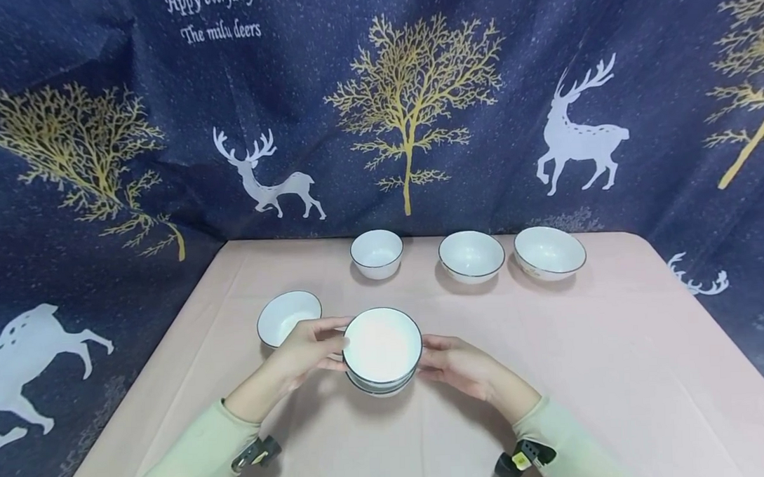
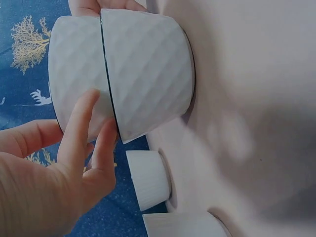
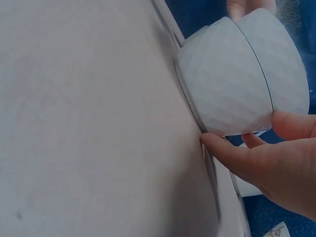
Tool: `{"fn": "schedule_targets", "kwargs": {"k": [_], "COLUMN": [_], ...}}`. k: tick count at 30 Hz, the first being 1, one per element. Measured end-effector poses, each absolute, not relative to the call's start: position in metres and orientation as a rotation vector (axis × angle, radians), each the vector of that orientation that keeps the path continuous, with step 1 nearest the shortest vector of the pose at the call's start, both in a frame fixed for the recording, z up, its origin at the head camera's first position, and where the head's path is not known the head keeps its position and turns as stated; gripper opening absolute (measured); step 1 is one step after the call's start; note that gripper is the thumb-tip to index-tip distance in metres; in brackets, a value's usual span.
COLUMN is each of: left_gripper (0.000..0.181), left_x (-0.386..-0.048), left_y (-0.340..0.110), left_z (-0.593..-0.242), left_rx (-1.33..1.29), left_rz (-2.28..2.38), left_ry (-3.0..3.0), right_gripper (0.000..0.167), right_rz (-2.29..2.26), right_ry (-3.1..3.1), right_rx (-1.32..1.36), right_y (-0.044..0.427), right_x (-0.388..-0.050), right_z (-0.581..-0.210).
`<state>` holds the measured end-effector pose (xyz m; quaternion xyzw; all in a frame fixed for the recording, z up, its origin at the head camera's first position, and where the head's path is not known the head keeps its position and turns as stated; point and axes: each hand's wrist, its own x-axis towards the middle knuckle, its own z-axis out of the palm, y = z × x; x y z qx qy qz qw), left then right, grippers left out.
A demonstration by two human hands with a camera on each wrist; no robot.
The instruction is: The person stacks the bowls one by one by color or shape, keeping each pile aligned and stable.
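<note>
A stack of white bowls with dark rims stands near the middle of the table, the upper bowl nested in the lower bowl. Dimpled outer walls show in both wrist views. My left hand grips the upper bowl from the left, with some fingers against its wall near the lower bowl's rim. From the right, my right hand holds the stack. In the right wrist view one of its fingers touches the lower bowl low down, another digit the upper bowl.
Beside my left hand stands another white bowl. Along the far edge are a small bowl and two wider ones, one in the middle and one at right. A dark patterned cloth hangs behind the pink-covered table.
</note>
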<state>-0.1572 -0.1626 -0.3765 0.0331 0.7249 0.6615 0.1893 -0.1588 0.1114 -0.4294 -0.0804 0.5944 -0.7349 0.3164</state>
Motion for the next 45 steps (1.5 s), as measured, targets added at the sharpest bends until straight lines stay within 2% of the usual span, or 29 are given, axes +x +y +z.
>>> {"fn": "schedule_targets", "kwargs": {"k": [26, 39, 45], "left_gripper": [0.048, 0.049, 0.044], "left_x": [-0.153, -0.155, -0.157], "left_y": [-0.163, -0.165, -0.167], "left_z": [-0.383, -0.384, -0.385], "left_rx": [-0.067, -0.015, 0.013], "left_rz": [1.836, 1.788, 1.759], "left_ry": [2.107, 2.148, 2.193], "right_gripper": [0.059, 0.06, 0.056], "right_rz": [-1.925, -1.931, -1.988], "right_ry": [1.582, 1.59, 1.641], "right_rx": [-0.217, -0.203, -0.17], "right_y": [0.111, 0.11, 0.105], "right_x": [-0.156, -0.159, -0.156], "right_z": [-0.43, -0.432, -0.431]}}
